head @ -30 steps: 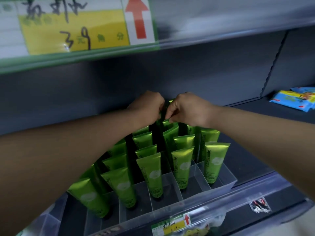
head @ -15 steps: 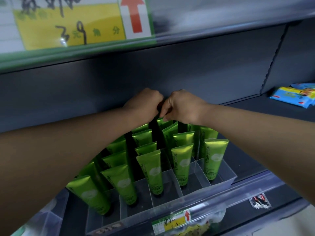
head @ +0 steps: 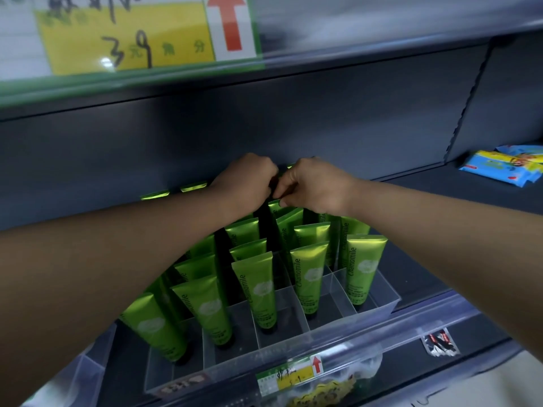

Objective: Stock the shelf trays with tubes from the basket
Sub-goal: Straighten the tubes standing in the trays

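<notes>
Clear tray (head: 338,330) taken as reference; divided into rows of compartments.
Green tubes (head: 258,292) stood cap-down in its compartments, leaning slightly back; front cells partly filled, rear rows packed closer.
Left hand (head: 246,180) and right hand (head: 314,183) held over the tray's back row, knuckles touching, all fingers curled under.
A sliver of green is seen between the two hands; whether either hand is clamped on a tube cannot be told, the fingertips being hidden.
Yellow price label (head: 126,39) mounted on the shelf edge above the tray.
Blue packets (head: 505,164) laid well to the tray's right.
Small price tag (head: 289,374) fixed just below the tray's front wall.
</notes>
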